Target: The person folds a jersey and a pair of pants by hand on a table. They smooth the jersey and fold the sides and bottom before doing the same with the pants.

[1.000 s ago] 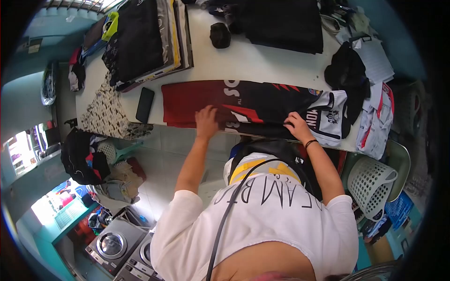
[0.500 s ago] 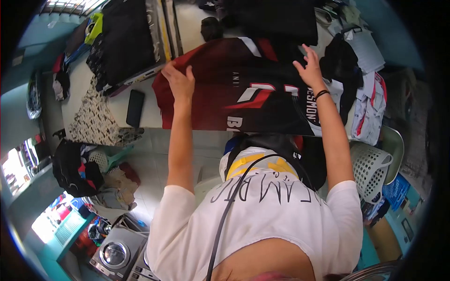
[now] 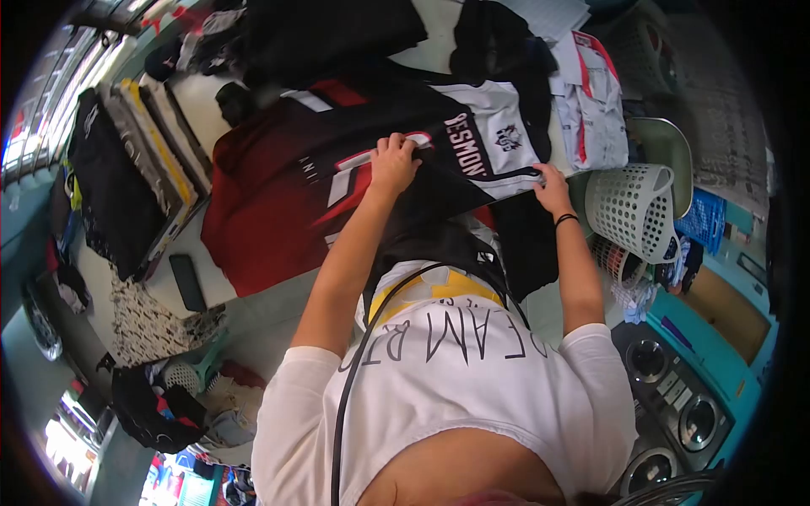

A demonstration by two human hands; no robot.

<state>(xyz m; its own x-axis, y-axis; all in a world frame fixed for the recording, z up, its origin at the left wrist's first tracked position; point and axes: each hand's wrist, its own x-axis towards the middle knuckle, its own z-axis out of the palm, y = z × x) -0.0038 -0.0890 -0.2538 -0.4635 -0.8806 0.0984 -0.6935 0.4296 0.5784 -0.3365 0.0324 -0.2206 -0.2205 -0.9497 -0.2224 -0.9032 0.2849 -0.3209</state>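
Observation:
A black, red and white jersey (image 3: pixel 261 190) with printed lettering lies spread over the table, its lower edge along the table's front. My left hand (image 3: pixel 395 163) rests on the middle of the jersey, over the large printed figure, its fingers curled on the cloth. Over at the jersey's right end, my right hand (image 3: pixel 551 187) pinches the corner of its white hem between thumb and fingers. A dark wristband circles my right wrist.
A phone (image 3: pixel 187 282) and patterned cloth (image 3: pixel 152 325) lie at the left, below folded garments (image 3: pixel 118 185). Behind the jersey are black clothes (image 3: pixel 337 34). White-and-red garments (image 3: pixel 591 105) and a perforated basket (image 3: pixel 629 211) stand right.
The view has turned to the right. My left hand has moved from the jersey's left edge onto its middle. My right hand has come down and taken hold of the white hem corner.

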